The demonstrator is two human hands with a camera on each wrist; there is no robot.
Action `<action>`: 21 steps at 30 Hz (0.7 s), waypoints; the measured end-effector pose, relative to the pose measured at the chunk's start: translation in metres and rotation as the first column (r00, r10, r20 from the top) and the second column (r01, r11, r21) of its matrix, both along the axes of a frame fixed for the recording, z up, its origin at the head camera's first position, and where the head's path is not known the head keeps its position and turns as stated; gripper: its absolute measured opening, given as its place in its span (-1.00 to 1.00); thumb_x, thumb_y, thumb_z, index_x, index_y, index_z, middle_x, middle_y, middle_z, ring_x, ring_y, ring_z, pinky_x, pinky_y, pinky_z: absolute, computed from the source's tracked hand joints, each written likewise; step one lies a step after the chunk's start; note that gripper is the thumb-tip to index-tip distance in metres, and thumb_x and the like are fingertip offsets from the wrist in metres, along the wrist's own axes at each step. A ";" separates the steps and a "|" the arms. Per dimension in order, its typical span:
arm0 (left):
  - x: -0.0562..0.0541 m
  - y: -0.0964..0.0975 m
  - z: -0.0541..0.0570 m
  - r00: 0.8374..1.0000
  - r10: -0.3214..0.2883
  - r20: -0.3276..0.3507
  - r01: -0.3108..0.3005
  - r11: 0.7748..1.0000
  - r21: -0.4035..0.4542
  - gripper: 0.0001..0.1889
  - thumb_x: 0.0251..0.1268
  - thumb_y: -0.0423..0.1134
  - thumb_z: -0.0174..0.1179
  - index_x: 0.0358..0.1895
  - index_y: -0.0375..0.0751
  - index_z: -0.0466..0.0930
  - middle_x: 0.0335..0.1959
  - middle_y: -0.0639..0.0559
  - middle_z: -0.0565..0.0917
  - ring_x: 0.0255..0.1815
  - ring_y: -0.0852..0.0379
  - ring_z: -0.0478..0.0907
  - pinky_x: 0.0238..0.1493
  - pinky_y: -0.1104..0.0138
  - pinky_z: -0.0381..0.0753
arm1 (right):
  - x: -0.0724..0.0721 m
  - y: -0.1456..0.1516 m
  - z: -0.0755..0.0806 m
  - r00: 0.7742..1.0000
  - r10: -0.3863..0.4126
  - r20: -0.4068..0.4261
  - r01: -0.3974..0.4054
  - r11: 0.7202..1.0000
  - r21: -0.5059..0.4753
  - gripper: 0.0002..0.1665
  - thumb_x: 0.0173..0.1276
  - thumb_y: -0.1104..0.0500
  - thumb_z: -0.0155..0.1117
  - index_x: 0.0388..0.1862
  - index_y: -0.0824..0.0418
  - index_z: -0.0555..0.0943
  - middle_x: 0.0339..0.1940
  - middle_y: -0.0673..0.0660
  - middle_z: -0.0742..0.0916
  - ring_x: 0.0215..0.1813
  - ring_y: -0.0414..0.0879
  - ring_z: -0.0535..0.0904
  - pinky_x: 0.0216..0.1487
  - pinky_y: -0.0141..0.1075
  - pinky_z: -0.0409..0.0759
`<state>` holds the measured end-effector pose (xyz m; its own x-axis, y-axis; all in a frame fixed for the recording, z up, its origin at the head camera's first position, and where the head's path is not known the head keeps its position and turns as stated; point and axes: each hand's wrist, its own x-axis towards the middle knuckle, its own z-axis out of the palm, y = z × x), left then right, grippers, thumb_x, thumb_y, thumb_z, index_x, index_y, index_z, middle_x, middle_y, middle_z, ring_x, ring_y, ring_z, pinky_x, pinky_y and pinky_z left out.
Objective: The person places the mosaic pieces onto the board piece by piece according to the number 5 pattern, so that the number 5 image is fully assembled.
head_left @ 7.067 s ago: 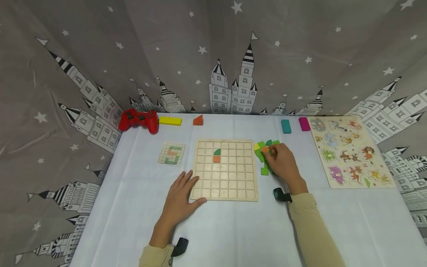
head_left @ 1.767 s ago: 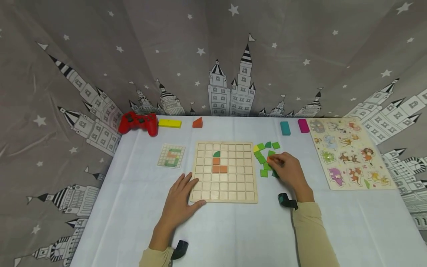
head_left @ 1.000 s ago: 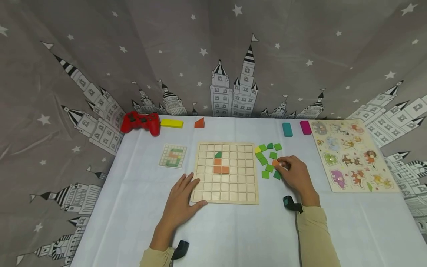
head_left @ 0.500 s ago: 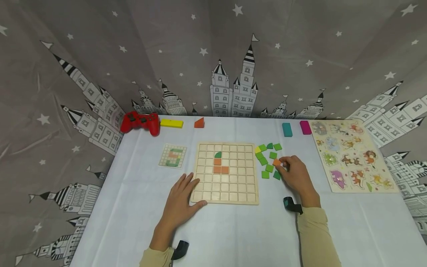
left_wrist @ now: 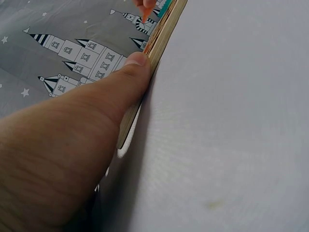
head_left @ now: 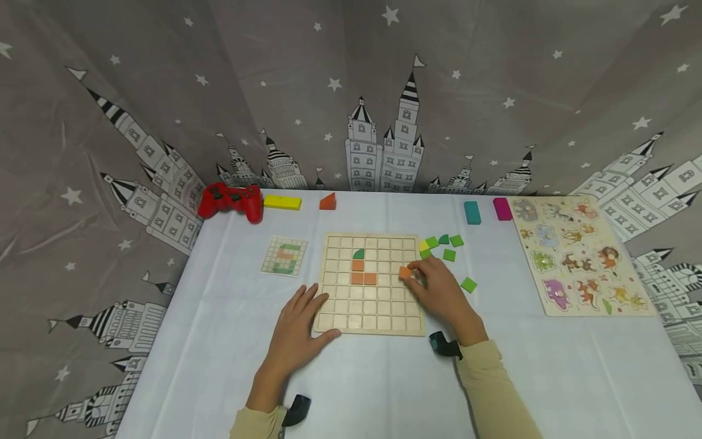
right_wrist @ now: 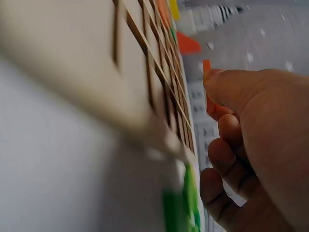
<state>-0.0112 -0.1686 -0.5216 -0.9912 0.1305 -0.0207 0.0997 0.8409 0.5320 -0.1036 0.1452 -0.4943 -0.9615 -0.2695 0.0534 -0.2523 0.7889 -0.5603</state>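
Between thumb and fingers, my right hand pinches an orange square tile over the right columns of the wooden grid board. In the right wrist view that tile is seen edge-on, above the board's surface. My left hand rests with spread fingers at the board's lower left corner; its thumb lies against the board's edge. Set into the grid are a green quarter-round piece and orange squares below it. Loose green tiles lie right of the board, some hidden behind the right hand.
A small pattern card lies left of the board. Along the back sit a red game controller, a yellow block, an orange block, a teal block and a magenta block. An animal puzzle is at right.
Two orange squares joined the grid earlier. Since half a second ago, my right hand has carried another orange tile left from the loose pile to over the board. The left hand stays put.
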 end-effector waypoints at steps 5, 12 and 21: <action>0.000 0.000 -0.001 1.000 0.000 -0.004 0.000 1.000 0.000 -0.13 0.10 0.32 0.38 0.47 0.01 0.42 0.63 -0.05 0.25 0.69 -0.16 0.02 0.60 -0.22 0.10 | 0.002 -0.020 -0.006 0.998 0.049 0.029 -0.050 0.998 0.037 -0.62 0.44 0.01 0.37 0.09 0.22 0.68 -0.24 0.06 0.62 -0.27 -0.14 0.39 -0.23 -0.27 0.44; 0.001 -0.001 -0.001 1.000 -0.005 -0.013 0.005 1.000 0.000 -0.13 0.10 0.31 0.39 0.46 0.01 0.42 0.62 -0.06 0.26 0.68 -0.17 0.03 0.59 -0.23 0.12 | 0.001 -0.028 -0.009 0.998 0.046 0.045 -0.050 0.995 0.082 -0.62 0.47 0.00 0.33 0.10 0.21 0.69 -0.24 0.03 0.61 -0.24 -0.14 0.41 -0.19 -0.27 0.47; 0.000 0.000 0.001 1.000 0.000 -0.001 0.000 1.000 -0.004 -0.13 0.11 0.32 0.38 0.47 0.01 0.42 0.63 -0.05 0.25 0.69 -0.17 0.02 0.60 -0.21 0.10 | -0.001 -0.032 -0.009 0.997 0.069 0.029 -0.071 0.995 0.067 -0.62 0.47 0.01 0.33 0.11 0.21 0.69 -0.24 0.03 0.60 -0.23 -0.14 0.42 -0.19 -0.26 0.49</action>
